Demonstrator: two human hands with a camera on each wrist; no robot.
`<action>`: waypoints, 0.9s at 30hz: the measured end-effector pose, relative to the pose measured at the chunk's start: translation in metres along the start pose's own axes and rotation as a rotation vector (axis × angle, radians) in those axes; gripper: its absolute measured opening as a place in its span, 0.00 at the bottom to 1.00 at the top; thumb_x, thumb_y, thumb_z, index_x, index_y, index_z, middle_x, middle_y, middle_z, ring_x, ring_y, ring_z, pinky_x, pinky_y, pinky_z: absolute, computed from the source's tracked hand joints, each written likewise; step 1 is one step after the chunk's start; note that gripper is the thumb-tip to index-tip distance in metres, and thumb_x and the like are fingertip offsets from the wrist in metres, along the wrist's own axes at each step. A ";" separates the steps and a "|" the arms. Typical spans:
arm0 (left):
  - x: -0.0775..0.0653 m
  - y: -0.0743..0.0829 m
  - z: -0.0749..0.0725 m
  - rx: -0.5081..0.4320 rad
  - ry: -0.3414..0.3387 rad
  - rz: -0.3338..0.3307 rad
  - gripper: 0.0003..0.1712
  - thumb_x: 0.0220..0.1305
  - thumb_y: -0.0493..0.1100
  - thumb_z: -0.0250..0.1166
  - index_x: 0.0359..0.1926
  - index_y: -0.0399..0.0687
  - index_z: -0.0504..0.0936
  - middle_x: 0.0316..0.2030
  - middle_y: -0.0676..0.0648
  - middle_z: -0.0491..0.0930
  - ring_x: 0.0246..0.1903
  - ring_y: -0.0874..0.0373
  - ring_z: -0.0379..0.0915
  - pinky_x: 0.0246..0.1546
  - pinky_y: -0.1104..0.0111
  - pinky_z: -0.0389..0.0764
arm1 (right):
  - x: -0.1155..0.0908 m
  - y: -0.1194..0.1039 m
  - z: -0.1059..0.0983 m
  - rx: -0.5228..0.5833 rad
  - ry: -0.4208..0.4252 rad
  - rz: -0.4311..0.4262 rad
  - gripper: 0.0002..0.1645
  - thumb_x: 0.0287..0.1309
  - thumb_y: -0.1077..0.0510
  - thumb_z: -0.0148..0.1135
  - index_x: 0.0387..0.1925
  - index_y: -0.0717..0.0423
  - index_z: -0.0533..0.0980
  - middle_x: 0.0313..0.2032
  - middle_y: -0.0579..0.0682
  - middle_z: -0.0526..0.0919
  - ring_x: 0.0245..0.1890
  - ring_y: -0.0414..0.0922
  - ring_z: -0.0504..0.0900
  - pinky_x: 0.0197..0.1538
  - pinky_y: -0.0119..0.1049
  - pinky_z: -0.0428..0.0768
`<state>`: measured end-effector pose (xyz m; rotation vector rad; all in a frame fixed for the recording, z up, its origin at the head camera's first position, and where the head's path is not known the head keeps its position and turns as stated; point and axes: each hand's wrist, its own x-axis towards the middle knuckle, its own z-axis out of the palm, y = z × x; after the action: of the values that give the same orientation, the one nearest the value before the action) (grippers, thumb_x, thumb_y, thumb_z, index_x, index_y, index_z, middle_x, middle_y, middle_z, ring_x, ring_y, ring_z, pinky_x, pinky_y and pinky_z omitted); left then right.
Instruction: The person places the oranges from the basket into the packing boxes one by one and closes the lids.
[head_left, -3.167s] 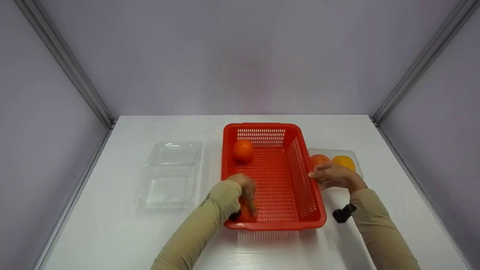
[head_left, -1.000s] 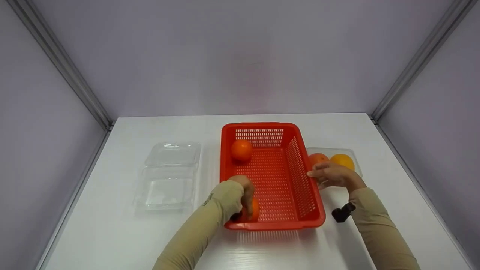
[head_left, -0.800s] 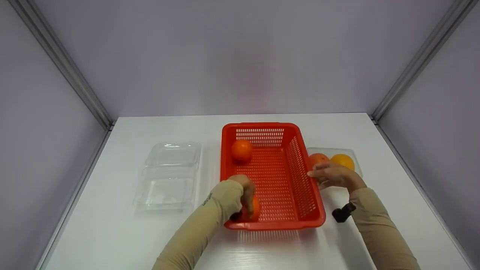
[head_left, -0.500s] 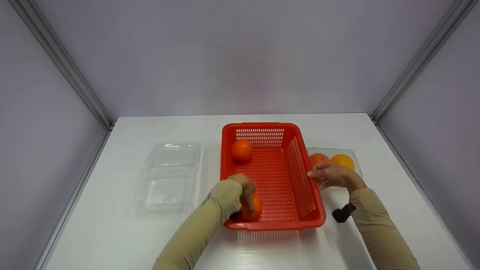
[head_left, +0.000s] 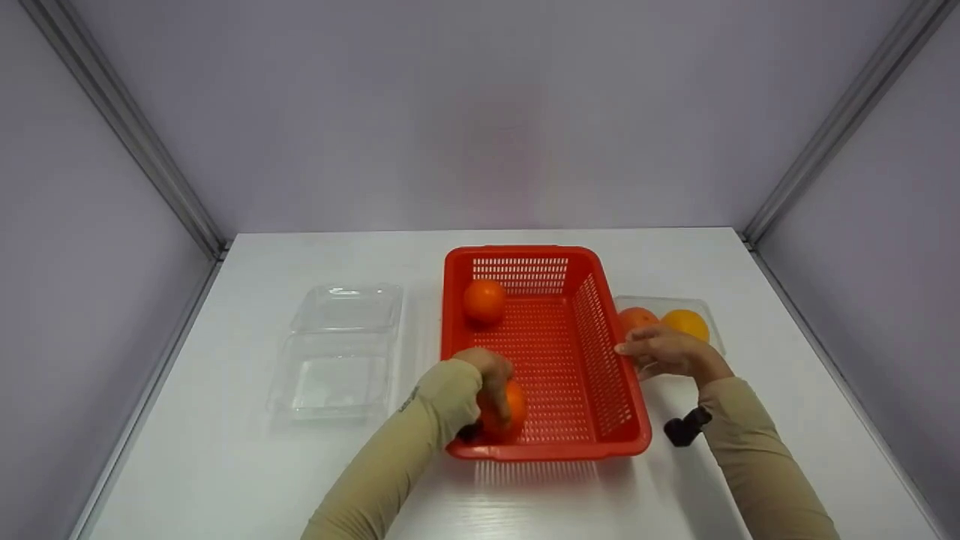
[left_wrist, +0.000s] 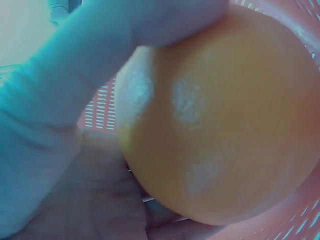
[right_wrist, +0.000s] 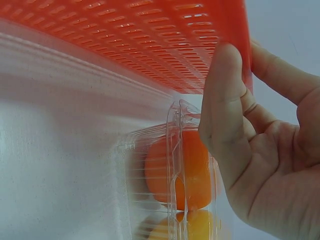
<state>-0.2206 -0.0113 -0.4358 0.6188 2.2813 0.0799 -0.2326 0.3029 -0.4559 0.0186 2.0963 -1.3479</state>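
A red perforated basket (head_left: 547, 450) stands in the middle of the white table. In its near left corner my left hand (head_left: 491, 375) grips an orange (head_left: 516, 409), reaching over it from above. Thumb and fingers lie around the large, shiny orange (left_wrist: 235, 115) in the left wrist view. My right hand (head_left: 667, 351) pinches the basket's right rim, and the right wrist view shows thumb and finger on either side of the red rim (right_wrist: 240, 30). Another orange (head_left: 484, 301) sits at the basket's far left.
Right of the basket, a clear plastic clamshell box (head_left: 712, 315) holds a reddish-orange fruit (head_left: 637, 318) and a yellow-orange one (head_left: 685, 324). At left lies an open clear clamshell (head_left: 341, 375) with its lid folded back. Walls enclose the table's back and sides.
The orange under my left hand has shifted slightly right and away from the near edge, so more of it shows. My right hand keeps its place on the rim.
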 end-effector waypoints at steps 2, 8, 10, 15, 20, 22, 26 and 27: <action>-0.001 0.000 0.000 -0.013 0.005 0.003 0.23 0.51 0.53 0.73 0.43 0.46 0.78 0.34 0.50 0.75 0.35 0.58 0.71 0.42 0.65 0.81 | 0.000 0.000 0.000 -0.001 -0.002 -0.002 0.17 0.61 0.50 0.62 0.46 0.57 0.74 0.30 0.42 0.84 0.27 0.38 0.82 0.37 0.34 0.85; -0.002 0.001 -0.001 0.001 0.031 0.014 0.29 0.51 0.55 0.73 0.49 0.45 0.77 0.41 0.48 0.79 0.41 0.56 0.74 0.46 0.64 0.81 | 0.001 0.000 0.000 0.010 -0.010 -0.003 0.14 0.62 0.51 0.62 0.43 0.56 0.74 0.30 0.42 0.85 0.27 0.38 0.83 0.37 0.34 0.86; -0.002 0.000 -0.001 0.004 0.044 0.019 0.32 0.51 0.55 0.73 0.54 0.45 0.76 0.47 0.46 0.79 0.46 0.54 0.75 0.51 0.63 0.80 | 0.001 0.000 0.000 0.012 -0.008 -0.002 0.13 0.62 0.51 0.62 0.41 0.55 0.74 0.30 0.42 0.85 0.27 0.38 0.83 0.37 0.34 0.86; -0.001 -0.001 -0.001 0.007 0.072 0.044 0.35 0.51 0.54 0.73 0.57 0.46 0.74 0.51 0.46 0.78 0.51 0.52 0.76 0.53 0.62 0.79 | 0.000 0.000 0.000 0.018 -0.012 -0.007 0.10 0.62 0.50 0.62 0.36 0.52 0.74 0.29 0.42 0.83 0.26 0.38 0.82 0.36 0.33 0.85; -0.001 -0.003 -0.001 -0.014 0.100 0.067 0.30 0.48 0.53 0.74 0.50 0.47 0.76 0.45 0.48 0.78 0.44 0.56 0.75 0.48 0.64 0.79 | -0.001 0.000 0.000 0.030 -0.031 -0.023 0.09 0.63 0.51 0.60 0.30 0.49 0.73 0.28 0.41 0.80 0.27 0.38 0.80 0.37 0.34 0.85; -0.001 -0.003 -0.001 -0.023 0.104 0.070 0.30 0.49 0.53 0.74 0.51 0.47 0.76 0.46 0.48 0.78 0.42 0.56 0.73 0.48 0.64 0.79 | 0.000 0.001 0.000 0.035 -0.031 -0.023 0.08 0.63 0.51 0.61 0.30 0.49 0.73 0.28 0.41 0.81 0.27 0.38 0.80 0.37 0.34 0.85; -0.002 -0.004 -0.002 -0.021 0.110 0.083 0.31 0.49 0.53 0.74 0.52 0.46 0.75 0.48 0.46 0.78 0.42 0.57 0.72 0.49 0.64 0.79 | 0.001 0.002 0.000 0.041 -0.028 -0.020 0.08 0.63 0.51 0.61 0.32 0.49 0.74 0.29 0.41 0.82 0.28 0.38 0.81 0.37 0.34 0.86; -0.002 -0.005 -0.002 -0.018 0.113 0.084 0.31 0.49 0.53 0.74 0.52 0.46 0.75 0.48 0.47 0.78 0.42 0.57 0.72 0.49 0.65 0.79 | 0.001 0.002 0.000 0.041 -0.027 -0.020 0.08 0.63 0.51 0.61 0.33 0.49 0.74 0.29 0.41 0.82 0.28 0.38 0.82 0.37 0.34 0.86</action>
<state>-0.2227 -0.0160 -0.4342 0.7166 2.3601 0.1793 -0.2327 0.3034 -0.4585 -0.0029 2.0512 -1.3955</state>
